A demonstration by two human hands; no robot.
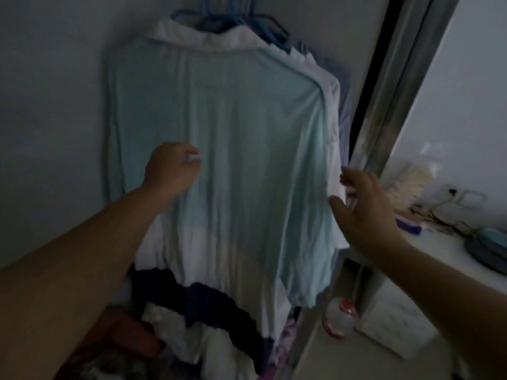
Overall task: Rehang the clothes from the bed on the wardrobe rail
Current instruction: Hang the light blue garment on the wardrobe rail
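I see a white shelf (450,250) at 3 o'clock carrying blurred clutter: purple item (409,225), blue-grey dish (491,249). Red-and-clear bottle (339,317) at 5 o'clock, beside a white box (395,329). Metal door frame (395,86) at 1 o'clock.

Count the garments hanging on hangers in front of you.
At least 3: the light blue shirt in front, a white shirt right behind it, and a striped bluish one further back. The overlapping blue hangers suggest more may be hidden.
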